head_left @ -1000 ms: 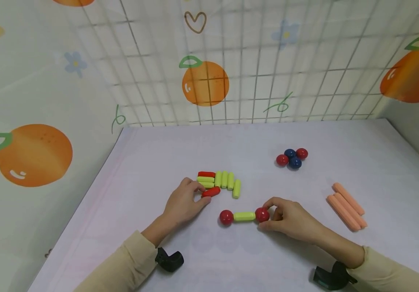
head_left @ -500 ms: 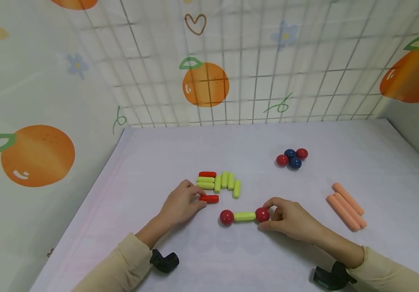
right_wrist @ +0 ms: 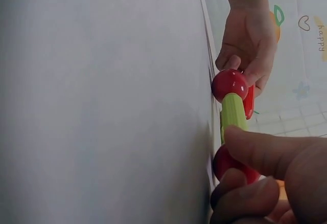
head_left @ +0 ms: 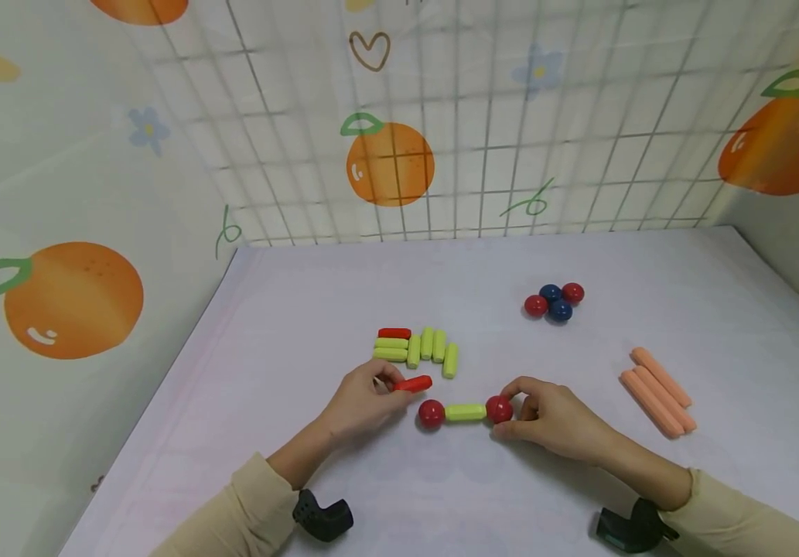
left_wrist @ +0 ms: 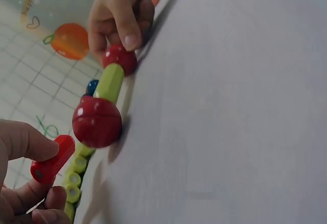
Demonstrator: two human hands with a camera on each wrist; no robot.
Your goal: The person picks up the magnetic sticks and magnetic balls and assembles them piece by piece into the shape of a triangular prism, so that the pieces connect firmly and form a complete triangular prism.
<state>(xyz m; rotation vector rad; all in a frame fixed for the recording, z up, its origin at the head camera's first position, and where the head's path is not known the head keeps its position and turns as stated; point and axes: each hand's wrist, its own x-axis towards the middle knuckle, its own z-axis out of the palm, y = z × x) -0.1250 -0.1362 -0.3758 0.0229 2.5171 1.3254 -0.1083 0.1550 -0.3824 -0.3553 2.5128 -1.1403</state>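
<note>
Between thumb and fingers my left hand point(head_left: 367, 398) pinches a short red rod point(head_left: 414, 384), its free end pointing right. The left wrist view shows this red rod point(left_wrist: 53, 159) tilted, with a small round spot on its end. My right hand point(head_left: 555, 418) grips the right-hand red ball point(head_left: 500, 409) of a joined piece. That piece is a yellow-green rod point(head_left: 465, 412) with a second red ball point(head_left: 431, 415) at its left end, near the left hand. In the right wrist view the thumb lies over the near ball point(right_wrist: 231, 163).
Behind the left hand lie several yellow-green rods point(head_left: 414, 351) and another red rod point(head_left: 394, 333). Red and blue balls point(head_left: 560, 311) cluster farther back. Several longer peach rods point(head_left: 658, 402) lie to the right. A patterned curtain point(head_left: 288, 155) stands behind the table.
My left hand has drawn the red rod away from the group of rods, first toward me, then right toward the joined piece. My right hand has stayed on its ball.
</note>
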